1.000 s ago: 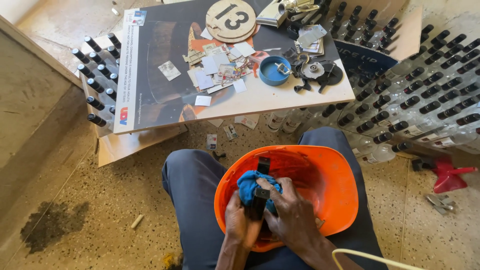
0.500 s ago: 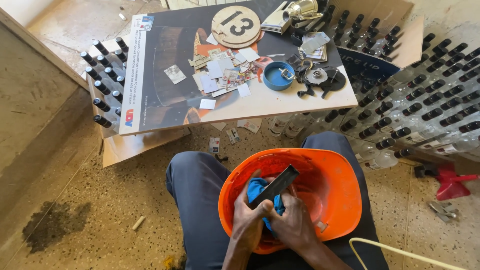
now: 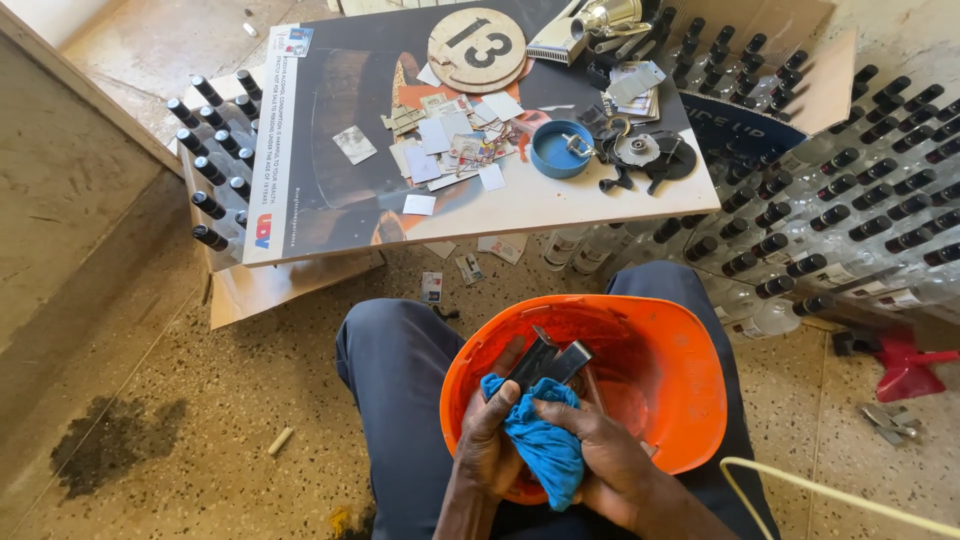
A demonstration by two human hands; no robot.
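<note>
Board (image 3: 300, 150) resting on capped bottles (image 3: 215, 175), strewn with cards and a blue dish (image 3: 558, 150); I see an orange hard hat (image 3: 650, 370) upturned on my lap; blue cloth (image 3: 540, 445) inside it; left hand (image 3: 490, 440) and right hand (image 3: 600, 455) both closed around cloth and a small black metal part (image 3: 548, 362) protruding above it.

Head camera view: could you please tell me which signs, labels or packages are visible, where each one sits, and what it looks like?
Round wooden sign: top of board, tan with dark figures.
Poster board: across the bottles, dark picture, white edge strip.
Small paper labels: scattered mid-board, white and grey.
Cardboard flap: upper right, brown.
</note>
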